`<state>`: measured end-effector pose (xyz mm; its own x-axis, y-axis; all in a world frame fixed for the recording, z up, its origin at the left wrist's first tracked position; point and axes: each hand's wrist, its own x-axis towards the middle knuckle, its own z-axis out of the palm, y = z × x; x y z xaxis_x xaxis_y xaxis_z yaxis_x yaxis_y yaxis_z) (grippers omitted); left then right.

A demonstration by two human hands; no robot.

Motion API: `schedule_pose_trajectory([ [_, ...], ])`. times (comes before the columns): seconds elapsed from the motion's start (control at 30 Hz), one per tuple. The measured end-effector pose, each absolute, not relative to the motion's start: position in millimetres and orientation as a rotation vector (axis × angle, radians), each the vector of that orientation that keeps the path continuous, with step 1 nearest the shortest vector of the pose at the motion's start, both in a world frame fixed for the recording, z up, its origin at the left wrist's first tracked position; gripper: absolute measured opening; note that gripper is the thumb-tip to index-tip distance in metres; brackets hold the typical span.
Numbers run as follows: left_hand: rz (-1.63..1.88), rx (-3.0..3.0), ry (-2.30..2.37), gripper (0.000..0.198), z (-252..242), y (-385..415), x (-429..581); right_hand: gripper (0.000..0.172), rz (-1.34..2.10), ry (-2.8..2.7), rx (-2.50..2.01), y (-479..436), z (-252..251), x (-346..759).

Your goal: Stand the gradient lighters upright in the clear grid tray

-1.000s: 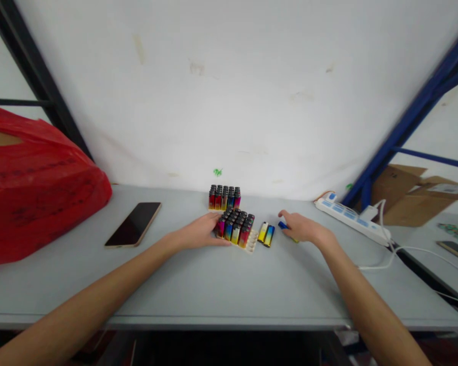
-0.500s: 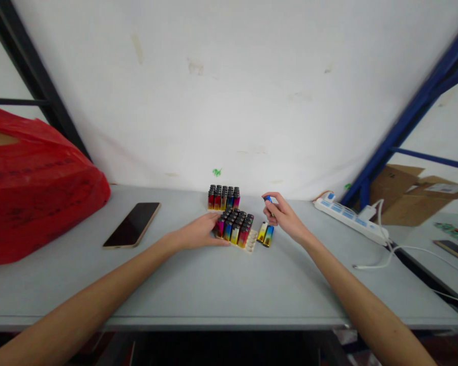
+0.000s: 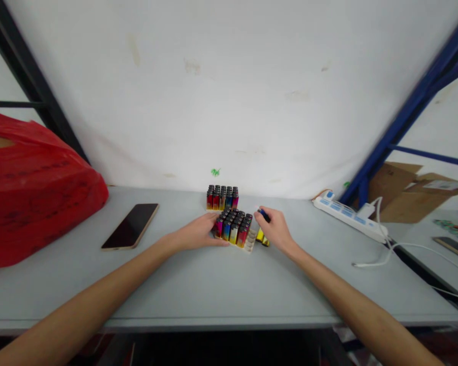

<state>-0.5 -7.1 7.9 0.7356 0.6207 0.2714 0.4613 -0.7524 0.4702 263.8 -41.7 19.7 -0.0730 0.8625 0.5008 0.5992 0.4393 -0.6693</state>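
Observation:
My left hand (image 3: 197, 232) grips the left side of a pale tray (image 3: 249, 241), thumb along the front and fingers behind. Rows of upright lighters (image 3: 234, 233) with black tops and shiny coloured bodies fill most of this tray; a column of bare sockets shows at its right end. Just right of the tray, my right hand (image 3: 278, 231) is closed on a lighter (image 3: 264, 215), its dark end poking out between thumb and fingers. Beneath that hand, loose yellow lighters (image 3: 260, 236) lie on the table, partly covered.
Behind, near the wall, stands another block of upright lighters (image 3: 222, 198). A phone (image 3: 130, 226) lies to the left, beside a red plastic bag (image 3: 38, 188). On the right are a white power strip (image 3: 348, 217) with cables and a cardboard box (image 3: 396, 193) beyond the blue frame.
My right hand has moved left and down with the lighter, close to the tray's right end, and now partly covers the loose lighters. My left hand stays on the tray.

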Motion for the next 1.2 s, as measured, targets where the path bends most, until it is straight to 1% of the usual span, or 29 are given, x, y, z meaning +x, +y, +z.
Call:
schedule_pose_trajectory([
  [0.1,0.59,2.567,0.855,0.072,7.6,-7.1,-0.8,0.036,0.359,-1.787,-1.261,-42.4,18.1,261.3],
  [0.27,0.594,2.573,0.849,0.07,7.3,-7.8,-0.9,0.043,0.367,-1.817,-1.214,-41.9,18.1,265.2],
  [0.4,0.606,2.561,0.853,0.073,8.6,-8.8,-0.2,0.046,0.466,-1.847,-1.124,-37.2,19.1,273.2],
  [0.47,0.617,2.557,0.852,0.073,9.0,-9.1,0.2,0.049,0.407,-1.888,-1.11,-34.5,20.3,277.7],
  [0.53,0.607,2.561,0.849,0.071,9.1,-9.2,0.4,0.05,0.267,-1.965,-1.142,-32.3,22.2,282.0],
  [0.63,0.598,2.567,0.851,0.071,8.3,-8.7,0.2,0.045,0.157,-2.111,-1.237,-30.3,25.7,287.9],
  [0.73,0.6,2.567,0.863,0.073,7.7,-8.0,-0.2,0.034,0.198,-2.228,-1.298,-28.2,28.4,293.9],
  [0.83,0.586,2.568,0.86,0.066,7.8,-7.8,-0.4,0.028,0.229,-2.333,-1.267,-25.7,30.1,300.3],
  [0.9,0.586,2.566,0.863,0.063,8.1,-8.1,-0.3,0.028,0.219,-2.379,-1.239,-24.4,31.5,304.2],
  [1.0,0.578,2.57,0.867,0.064,8.3,-8.3,0.0,0.029,0.223,-2.405,-1.226,-25.0,34.8,307.8],
  [1.2,0.581,2.565,0.862,0.067,7.1,-7.6,-0.6,0.028,0.422,-2.426,-1.168,-34.5,44.5,308.0],
])
